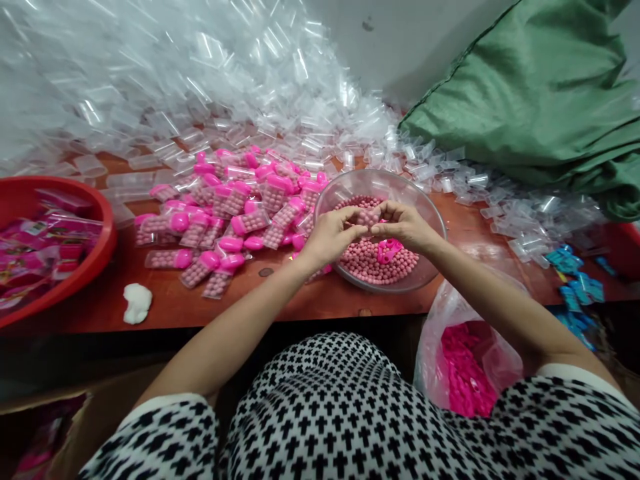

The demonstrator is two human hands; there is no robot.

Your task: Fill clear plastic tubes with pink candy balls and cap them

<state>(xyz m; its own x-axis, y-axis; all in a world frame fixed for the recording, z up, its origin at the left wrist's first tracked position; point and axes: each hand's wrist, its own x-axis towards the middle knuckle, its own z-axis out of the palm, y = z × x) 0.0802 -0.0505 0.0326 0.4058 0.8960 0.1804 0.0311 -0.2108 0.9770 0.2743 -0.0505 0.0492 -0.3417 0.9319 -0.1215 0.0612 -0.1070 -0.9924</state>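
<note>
Over a clear bowl (434, 233) of pink beads (373, 267), my left hand (331, 235) and my right hand (406, 228) meet fingertip to fingertip. Both pinch a small clear container filled with pink beads (367, 218), one hand at each side. Whether it has a cap on is hidden by my fingers. Bright pink plastic pieces (389, 251) lie on the beads, just below my right hand. To the left of the bowl is a heap of bead-filled clear containers with pink caps (240, 203).
Clear plastic containers (200, 73) pile up behind, against the wall. A green sack (530, 107) rests at back right, near blue packets (575, 287). On the left are a red basin (103, 243) of pink packets and a white lump (137, 303). A bag of pink pieces (467, 370) hangs below the table edge.
</note>
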